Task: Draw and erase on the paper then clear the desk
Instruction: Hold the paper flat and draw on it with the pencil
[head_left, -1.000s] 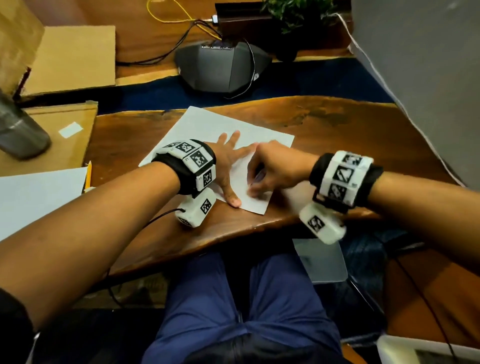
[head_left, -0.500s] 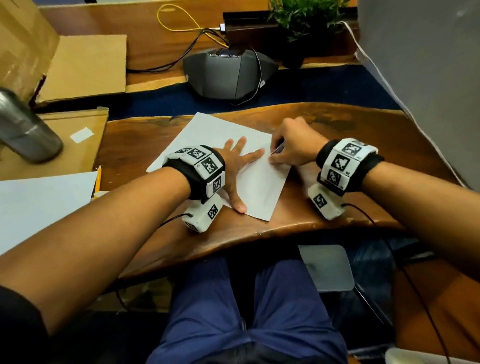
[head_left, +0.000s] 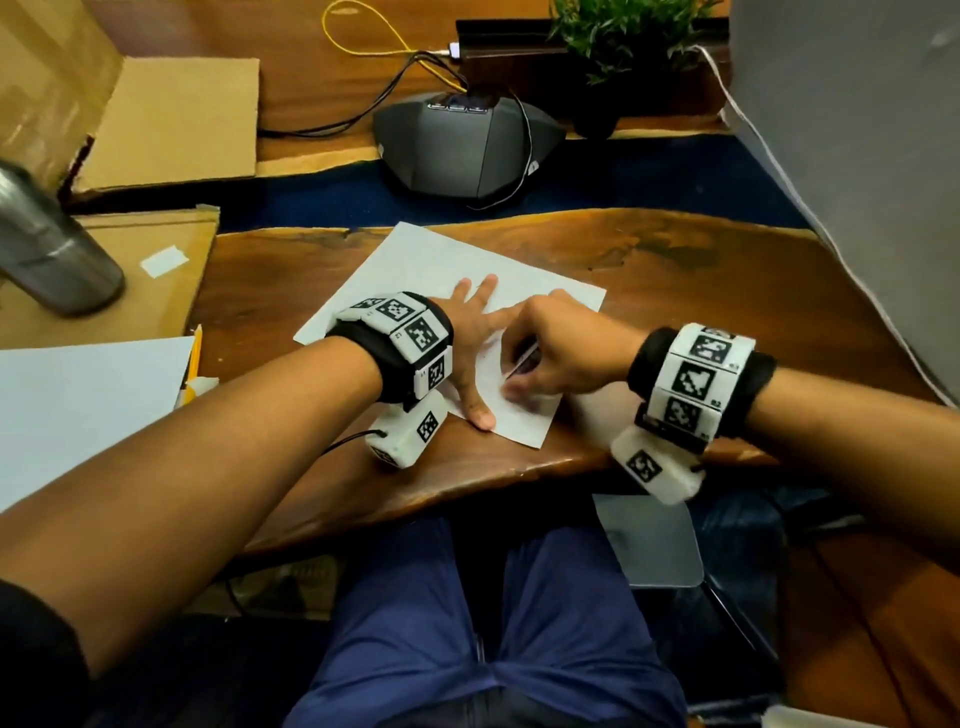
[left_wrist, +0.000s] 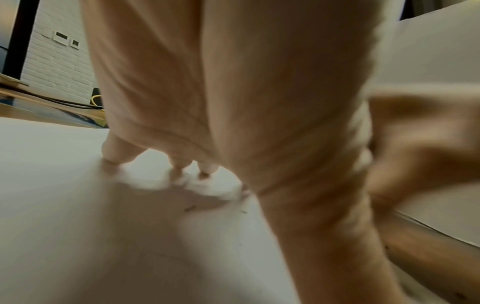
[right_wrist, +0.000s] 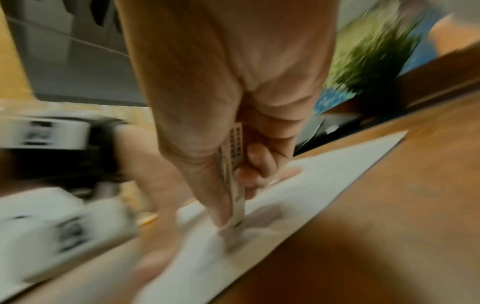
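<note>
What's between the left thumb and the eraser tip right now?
Only bare paper. In the head view the left hand lies flat beside the right hand, whose eraser touches the sheet, with nothing lying between.

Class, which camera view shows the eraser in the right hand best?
The right wrist view: the eraser fills mid-frame, pinched, its tip on the paper. The head view shows a sliver; the left wrist view, none.

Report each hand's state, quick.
Left hand: open, fingers flat on the paper.
Right hand: pinching an eraser against the paper.
</note>
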